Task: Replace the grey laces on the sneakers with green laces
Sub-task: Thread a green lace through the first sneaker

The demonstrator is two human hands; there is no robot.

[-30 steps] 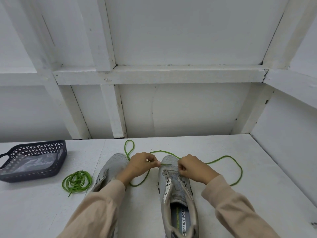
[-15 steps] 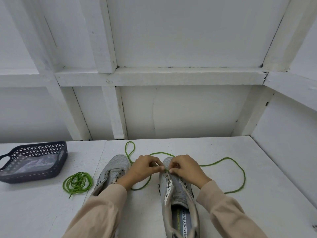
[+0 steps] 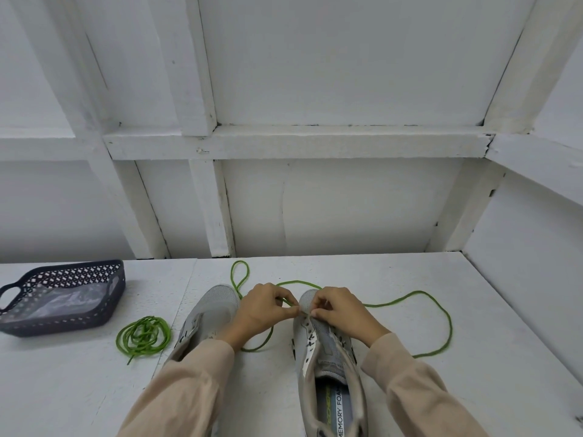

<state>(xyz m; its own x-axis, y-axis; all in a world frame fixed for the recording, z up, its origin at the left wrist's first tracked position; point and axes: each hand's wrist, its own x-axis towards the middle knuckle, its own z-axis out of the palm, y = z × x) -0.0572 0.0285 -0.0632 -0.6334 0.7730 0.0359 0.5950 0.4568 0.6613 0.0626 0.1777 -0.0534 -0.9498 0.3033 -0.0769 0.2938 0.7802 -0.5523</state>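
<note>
Lacing is under way on the right-hand sneaker, which lies on the bench with its toe pointing away from us and no grey lace showing in its eyelets. Our left hand and right hand meet at the lowest eyelets by the toe. As far as we can tell, the curled fingers of each pinch the green lace, whose slack trails over the bench on either side. We judge this to be the first pass through the bottom pair. Next we would need to draw both ends even, then cross them up to the following eyelets. The other sneaker lies just to the left, with a coiled green lace beside it near a dark basket.
</note>
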